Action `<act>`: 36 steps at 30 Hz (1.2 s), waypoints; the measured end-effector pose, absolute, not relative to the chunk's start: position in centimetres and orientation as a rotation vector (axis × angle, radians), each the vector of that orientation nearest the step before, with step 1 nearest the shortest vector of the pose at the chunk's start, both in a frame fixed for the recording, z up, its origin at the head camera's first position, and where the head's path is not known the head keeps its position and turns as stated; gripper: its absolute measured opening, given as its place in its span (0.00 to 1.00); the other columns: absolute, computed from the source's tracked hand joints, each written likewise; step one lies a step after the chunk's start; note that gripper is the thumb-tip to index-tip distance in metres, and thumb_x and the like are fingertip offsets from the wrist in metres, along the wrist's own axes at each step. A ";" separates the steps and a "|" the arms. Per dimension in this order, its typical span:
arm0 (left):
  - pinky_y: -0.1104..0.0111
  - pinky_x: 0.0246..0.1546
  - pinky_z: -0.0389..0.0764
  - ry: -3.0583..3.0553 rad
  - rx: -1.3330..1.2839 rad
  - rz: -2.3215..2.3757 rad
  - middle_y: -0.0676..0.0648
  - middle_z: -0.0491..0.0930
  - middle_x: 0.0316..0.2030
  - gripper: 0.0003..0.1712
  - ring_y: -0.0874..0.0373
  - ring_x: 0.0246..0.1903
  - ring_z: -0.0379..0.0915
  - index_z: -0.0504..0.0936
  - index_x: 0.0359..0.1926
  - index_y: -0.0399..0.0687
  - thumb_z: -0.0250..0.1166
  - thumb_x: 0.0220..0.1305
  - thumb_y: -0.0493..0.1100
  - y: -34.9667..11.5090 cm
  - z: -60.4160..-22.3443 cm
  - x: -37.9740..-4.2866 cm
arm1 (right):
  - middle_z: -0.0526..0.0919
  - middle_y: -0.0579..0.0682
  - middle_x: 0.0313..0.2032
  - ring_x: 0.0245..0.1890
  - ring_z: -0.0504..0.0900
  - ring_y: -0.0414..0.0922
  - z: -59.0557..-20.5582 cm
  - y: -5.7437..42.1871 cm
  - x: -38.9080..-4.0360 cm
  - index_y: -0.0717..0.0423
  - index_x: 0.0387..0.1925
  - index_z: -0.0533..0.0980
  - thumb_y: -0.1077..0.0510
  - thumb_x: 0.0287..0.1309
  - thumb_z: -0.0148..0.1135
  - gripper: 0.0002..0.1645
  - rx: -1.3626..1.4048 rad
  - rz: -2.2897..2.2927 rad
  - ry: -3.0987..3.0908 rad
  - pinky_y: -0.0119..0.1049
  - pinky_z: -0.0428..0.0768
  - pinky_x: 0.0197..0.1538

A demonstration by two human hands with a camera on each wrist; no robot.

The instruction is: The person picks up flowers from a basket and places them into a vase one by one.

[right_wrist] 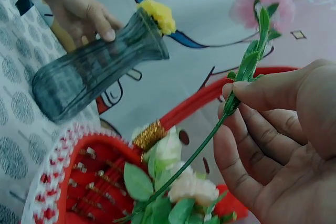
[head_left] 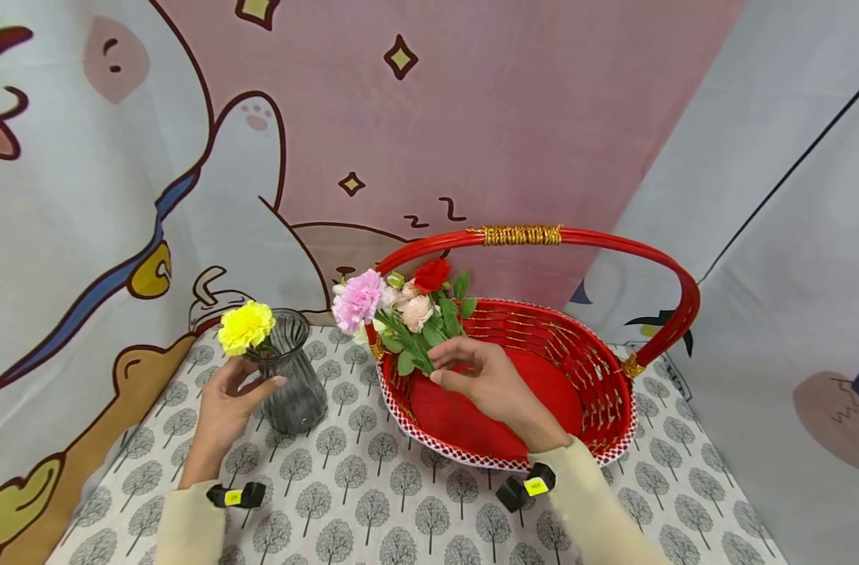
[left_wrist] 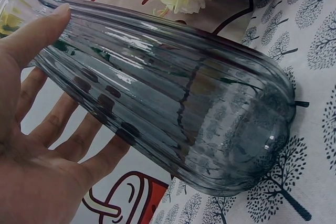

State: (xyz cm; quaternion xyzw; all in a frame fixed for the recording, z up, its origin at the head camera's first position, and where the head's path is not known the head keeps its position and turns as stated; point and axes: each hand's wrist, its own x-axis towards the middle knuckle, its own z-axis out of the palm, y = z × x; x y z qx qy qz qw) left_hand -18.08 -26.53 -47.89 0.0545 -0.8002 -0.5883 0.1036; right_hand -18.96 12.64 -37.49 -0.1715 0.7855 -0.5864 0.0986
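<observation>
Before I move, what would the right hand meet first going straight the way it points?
Probably the leafy flower bunch at the left of the red woven basket; depth is unclear, so the right hand could pass above.

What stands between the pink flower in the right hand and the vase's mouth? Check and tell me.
Nothing visible blocks the gap between the pink flower, pinched by its stem in the right hand, and the mouth of the glass vase. The yellow flower only crowds the rim on the side of the left hand.
</observation>
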 end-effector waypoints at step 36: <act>0.85 0.51 0.80 -2.350 0.125 -1.734 0.58 0.78 0.51 0.26 0.78 0.54 0.72 0.77 0.58 0.47 0.75 0.64 0.49 -26.4 -47.7 -18.0 | 0.88 0.49 0.43 0.39 0.84 0.44 -29.4 0.9 -22.2 0.49 0.51 0.81 0.57 0.65 0.70 0.14 -0.770 -2.012 2.328 0.31 0.83 0.41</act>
